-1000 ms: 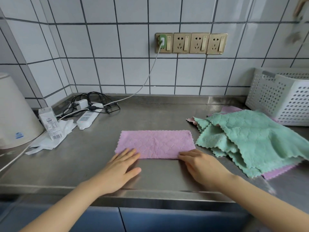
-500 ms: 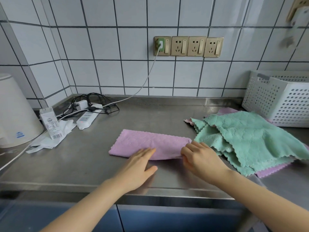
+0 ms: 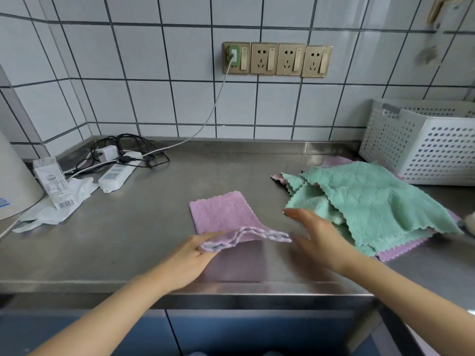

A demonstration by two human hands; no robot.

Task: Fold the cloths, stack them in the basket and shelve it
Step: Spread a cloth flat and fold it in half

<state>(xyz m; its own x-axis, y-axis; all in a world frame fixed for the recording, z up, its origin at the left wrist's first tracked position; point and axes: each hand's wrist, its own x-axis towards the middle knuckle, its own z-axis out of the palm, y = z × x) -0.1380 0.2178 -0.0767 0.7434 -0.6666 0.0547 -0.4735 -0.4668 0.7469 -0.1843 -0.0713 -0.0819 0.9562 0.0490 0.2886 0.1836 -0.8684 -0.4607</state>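
My left hand [image 3: 191,255] pinches the folded pink cloth's [image 3: 223,217] near edge, long axis running away from me; right hand [image 3: 318,232] spread, free.

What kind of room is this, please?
Probably a kitchen or utility area: a stainless steel counter against a white tiled wall, a row of wall sockets, and cleaning cloths beside a white perforated basket.
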